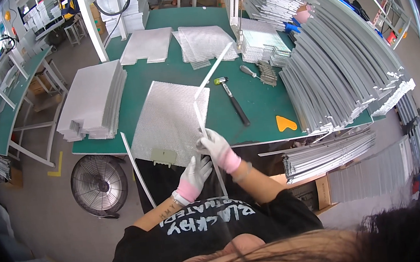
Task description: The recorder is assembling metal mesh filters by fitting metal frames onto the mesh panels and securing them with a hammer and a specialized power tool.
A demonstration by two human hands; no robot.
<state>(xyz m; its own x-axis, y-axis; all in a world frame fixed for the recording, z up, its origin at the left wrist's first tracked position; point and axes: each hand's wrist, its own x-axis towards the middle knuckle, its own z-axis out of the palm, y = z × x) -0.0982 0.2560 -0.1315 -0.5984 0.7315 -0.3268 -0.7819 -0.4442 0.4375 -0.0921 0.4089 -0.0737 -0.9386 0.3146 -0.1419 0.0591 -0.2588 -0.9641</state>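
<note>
A wide fisheye view, head-worn, angled down and forward.
The scene is viewed from above the black short-sleeved shirt (208, 236), which is caught close at the lower edge; the white-and-pink-gloved left hand (194, 176) and right hand (217, 148) are framed near the middle, and the flat green worktable (264, 107) is seen beyond, straight edges being bent toward the rim.

Black shirt (145, 247): two bowed rows of white block lettering (210, 222) across chest; larger capitals lower in view, smaller row just above, bent by fabric and partly hard to make out. Left forearm (152, 219): short row of small dark capitals (167, 210) on bare skin, between shirt sleeve and wrist.
</note>
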